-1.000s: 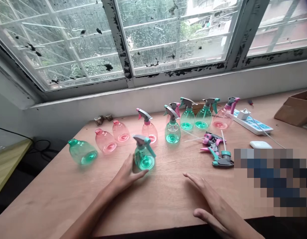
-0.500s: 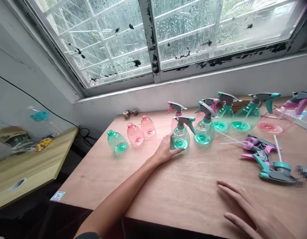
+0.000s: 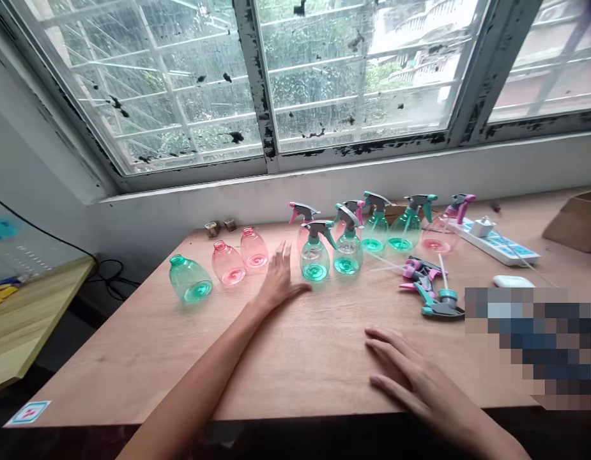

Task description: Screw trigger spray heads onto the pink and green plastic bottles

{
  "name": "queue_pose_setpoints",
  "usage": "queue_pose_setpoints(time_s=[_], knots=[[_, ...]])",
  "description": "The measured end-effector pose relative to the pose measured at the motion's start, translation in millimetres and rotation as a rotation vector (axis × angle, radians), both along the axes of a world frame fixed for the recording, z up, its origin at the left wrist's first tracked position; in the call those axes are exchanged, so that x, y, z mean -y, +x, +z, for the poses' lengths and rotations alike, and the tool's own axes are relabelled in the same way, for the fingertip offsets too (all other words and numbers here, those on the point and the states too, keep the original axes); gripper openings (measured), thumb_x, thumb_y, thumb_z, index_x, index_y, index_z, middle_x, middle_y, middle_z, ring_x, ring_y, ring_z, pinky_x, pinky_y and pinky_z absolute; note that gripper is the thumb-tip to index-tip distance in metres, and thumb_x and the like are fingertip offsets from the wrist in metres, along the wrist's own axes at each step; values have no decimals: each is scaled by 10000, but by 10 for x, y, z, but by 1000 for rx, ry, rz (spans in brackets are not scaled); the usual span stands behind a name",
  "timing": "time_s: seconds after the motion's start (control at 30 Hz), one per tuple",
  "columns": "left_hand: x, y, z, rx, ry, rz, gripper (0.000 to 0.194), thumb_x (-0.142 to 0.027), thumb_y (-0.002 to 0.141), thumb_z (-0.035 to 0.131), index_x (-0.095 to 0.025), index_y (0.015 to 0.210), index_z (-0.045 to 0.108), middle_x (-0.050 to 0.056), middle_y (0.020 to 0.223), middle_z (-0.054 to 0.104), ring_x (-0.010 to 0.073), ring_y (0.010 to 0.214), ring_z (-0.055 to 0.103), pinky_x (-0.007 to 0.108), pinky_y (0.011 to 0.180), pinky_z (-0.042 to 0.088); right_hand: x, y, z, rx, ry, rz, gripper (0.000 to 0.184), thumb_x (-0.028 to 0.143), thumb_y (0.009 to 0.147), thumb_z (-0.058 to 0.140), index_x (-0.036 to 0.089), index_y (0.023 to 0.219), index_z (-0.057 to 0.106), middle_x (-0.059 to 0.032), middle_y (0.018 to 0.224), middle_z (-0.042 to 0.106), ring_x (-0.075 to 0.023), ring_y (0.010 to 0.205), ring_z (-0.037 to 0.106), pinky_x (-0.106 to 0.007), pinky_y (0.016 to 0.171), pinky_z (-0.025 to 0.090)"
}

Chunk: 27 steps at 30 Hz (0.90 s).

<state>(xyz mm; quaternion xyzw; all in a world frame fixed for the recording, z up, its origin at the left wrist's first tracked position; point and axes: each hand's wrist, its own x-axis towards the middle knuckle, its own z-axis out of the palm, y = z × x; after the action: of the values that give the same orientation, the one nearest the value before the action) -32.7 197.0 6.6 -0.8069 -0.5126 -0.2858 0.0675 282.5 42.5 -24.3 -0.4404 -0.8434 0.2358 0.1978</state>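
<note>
Left hand (image 3: 277, 284) open, fingers spread forward, thumb out to the side; gripping nothing. Thumb tip close by the base of the nearest green spray bottle (image 3: 315, 263), upright just right of the hand with its head fitted; contact can't be told. Reads as a pause with the grip off, hand beside the bottle. Any fresh hold there would call for fingers and thumb closing round the belly, low and gentle, neighbours being tight. Right hand (image 3: 427, 390) nearer the body, palm down, fingers loosely parted, empty; whether it rests on the table (image 3: 295, 377) or sits just above, can't tell. Left of the left hand: two open-necked pink bottles (image 3: 229, 267), then an open-necked green bottle (image 3: 190, 281) farther out. Ahead and right of that hand: more headed bottles, green and pink, one pink partly hidden behind the nearest green. Beyond the right fingertips: loose pink-and-grey spray heads (image 3: 414, 267) and a teal-and-grey spray head (image 3: 445, 308), its tube pointing up. Past those, a power strip (image 3: 499, 246) and a white case (image 3: 513, 281).
</note>
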Motion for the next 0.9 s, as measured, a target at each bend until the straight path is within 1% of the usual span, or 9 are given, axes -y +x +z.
queue_pose_setpoints(time_s=[0.07, 0.2, 0.23, 0.3, 0.4, 0.6, 0.73, 0.83, 0.9], knots=[[62, -178, 222, -63, 48, -22, 978, -547, 682, 837, -208, 1478, 383, 151, 1597, 336, 376, 1446, 322, 504, 1178, 295, 8, -5, 26, -36, 6, 1, 410, 466, 977, 517, 268, 1334, 555, -92, 1520, 461, -298, 1392, 440, -458, 1136, 425], [202, -608, 677, -31, 247, 183, 713, -438, 881, 694, -191, 1475, 386, 167, 1618, 274, 388, 1488, 201, 590, 1209, 120, 21, -5, 13, -118, 75, -48, 407, 445, 962, 545, 281, 1334, 535, -91, 1500, 471, -297, 1374, 454, -471, 1134, 411], [236, -707, 749, 2, 298, 266, 633, -396, 923, 648, -193, 1466, 393, 164, 1609, 280, 398, 1470, 235, 638, 1182, 144, 24, -6, 0, -141, 102, -75, 406, 434, 961, 546, 281, 1337, 524, -93, 1505, 461, -298, 1376, 448, -476, 1133, 408], [298, -864, 814, 41, 345, 382, 468, -334, 951, 621, -202, 1381, 493, 118, 1491, 457, 350, 1331, 466, 619, 1087, 360, 20, -1, -32, -192, 159, -135, 398, 418, 963, 538, 282, 1336, 506, -94, 1517, 437, -299, 1388, 427, -490, 1135, 397], [378, -982, 759, 31, 296, 412, 353, -311, 954, 625, -180, 1278, 575, 95, 1325, 596, 278, 1130, 625, 503, 941, 527, -38, 58, -73, -247, 261, -222, 377, 411, 972, 514, 272, 1322, 493, -102, 1517, 425, -297, 1398, 406, -505, 1152, 360], [681, -901, 630, 90, 168, 311, 437, -346, 875, 698, -167, 1242, 543, 137, 1314, 554, 348, 1213, 556, 556, 1009, 465, -464, 407, -75, -46, 422, -428, 451, 441, 956, 521, 211, 1343, 499, -167, 1469, 476, -391, 1373, 404, -597, 1129, 309], [1090, -656, 568, 208, 39, 157, 444, -371, 861, 689, -219, 1231, 497, 96, 1225, 584, 301, 1155, 604, 484, 1007, 495, -905, 656, 58, -22, 377, -475, 517, 417, 954, 548, 176, 1401, 446, -192, 1420, 535, -410, 1316, 464, -581, 1068, 379], [1389, -384, 417, 324, -55, 65, 622, -358, 858, 695, -256, 1378, 370, 95, 1301, 572, 280, 1218, 585, 466, 1038, 491, -1262, 800, 200, -35, 348, -505, 337, 335, 968, 559, 173, 1263, 574, -173, 1252, 648, -374, 1168, 590, -541, 988, 461], [1523, -189, 281, 390, -93, 37, 719, -348, 834, 723, -266, 1429, 327, 108, 1400, 508, 304, 1337, 485, 507, 1127, 397, -1472, 860, 279, -74, 337, -530, 263, 315, 963, 606, 171, 1183, 622, -120, 1190, 669, -293, 1055, 650, -473, 912, 533]])
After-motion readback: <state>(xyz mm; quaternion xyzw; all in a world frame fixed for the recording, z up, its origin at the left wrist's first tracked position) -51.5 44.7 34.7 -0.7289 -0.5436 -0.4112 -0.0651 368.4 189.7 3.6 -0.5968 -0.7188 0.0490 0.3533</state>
